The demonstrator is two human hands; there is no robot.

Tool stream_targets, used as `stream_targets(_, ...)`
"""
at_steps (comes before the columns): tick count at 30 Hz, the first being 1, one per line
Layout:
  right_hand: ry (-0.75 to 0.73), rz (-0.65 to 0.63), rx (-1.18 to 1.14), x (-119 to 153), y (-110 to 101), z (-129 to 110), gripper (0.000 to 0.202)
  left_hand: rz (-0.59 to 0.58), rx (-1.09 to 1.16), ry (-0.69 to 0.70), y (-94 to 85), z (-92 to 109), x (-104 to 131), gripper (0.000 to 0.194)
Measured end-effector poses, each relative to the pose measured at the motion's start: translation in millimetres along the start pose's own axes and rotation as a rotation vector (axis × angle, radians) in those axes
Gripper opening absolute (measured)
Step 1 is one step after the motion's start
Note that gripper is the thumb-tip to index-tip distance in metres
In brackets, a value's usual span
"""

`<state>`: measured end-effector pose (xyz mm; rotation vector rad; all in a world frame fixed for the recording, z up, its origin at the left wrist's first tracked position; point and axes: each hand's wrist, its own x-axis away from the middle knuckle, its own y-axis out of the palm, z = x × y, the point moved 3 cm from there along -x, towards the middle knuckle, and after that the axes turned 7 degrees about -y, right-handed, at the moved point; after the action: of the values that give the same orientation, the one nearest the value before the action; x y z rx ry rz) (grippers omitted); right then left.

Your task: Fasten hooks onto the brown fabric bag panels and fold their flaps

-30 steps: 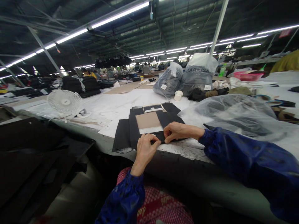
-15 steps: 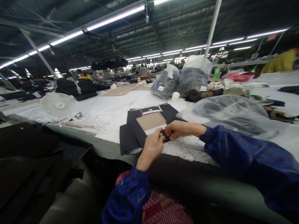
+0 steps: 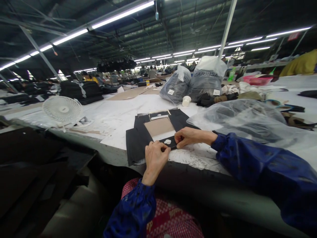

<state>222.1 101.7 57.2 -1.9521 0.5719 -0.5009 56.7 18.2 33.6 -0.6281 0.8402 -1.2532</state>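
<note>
Black fabric pieces (image 3: 136, 145) lie stacked and fanned on the white table near its front edge. On top of them sits a tan board (image 3: 159, 128) with a white strip along its near side. Just in front of the board runs a black flap with a white oval patch (image 3: 167, 141). My left hand (image 3: 156, 159) is closed on the flap's near left edge, thumb and forefinger together. My right hand (image 3: 187, 136) pinches the flap's right end, fingers curled. Parts of the edge are hidden under the fingertips.
A white fan (image 3: 61, 109) stands at the left. Behind are stuffed plastic bags (image 3: 204, 79) and a white cup (image 3: 186, 101). A clear plastic sheet (image 3: 237, 115) lies to the right, near a pink basket (image 3: 257, 80). Dark material (image 3: 37, 172) fills the lower left.
My left hand has drawn back towards me and left, away from my right hand, uncovering the black flap and its white patch. The right hand has barely moved.
</note>
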Motion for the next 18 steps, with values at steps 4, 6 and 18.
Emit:
stream_targets(4, 0.159, -0.048, 0.164, -6, -2, -19, 0.029, -0.006, -0.009, -0.008, -0.9, -1, 0, 0.016)
stream_targets(6, 0.276, -0.071, 0.268, -10, -6, -32, 0.032, -0.006, -0.02, 0.002, -0.2, 0, 1, 0.016)
stream_targets(18, -0.05, -0.21, -0.067, -24, 3, -36, 0.015, 0.051, 0.15, 0.174, -44.1, -32, 15, 0.027)
